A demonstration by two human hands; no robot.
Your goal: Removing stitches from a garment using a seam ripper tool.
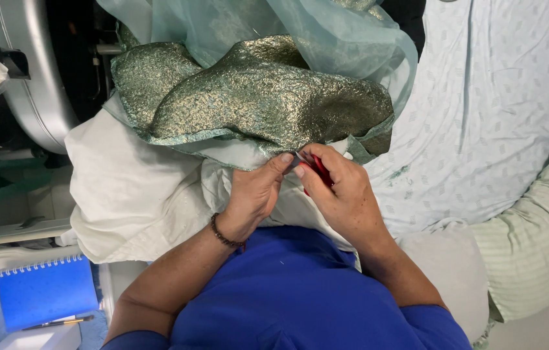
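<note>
The left hand pinches the brocade hem; the right hand, just beside it, grips a red cutter. At that hem, a slip could nick brocade or fingertip.

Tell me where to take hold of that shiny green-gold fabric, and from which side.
Pinch the green-gold fabric at its lower hem, probably from the wearer's side. That edge hangs free over the white cloth and is where the left hand already pinches, beside the right hand with its red tool. The far side lies under sheer teal fabric.
</note>
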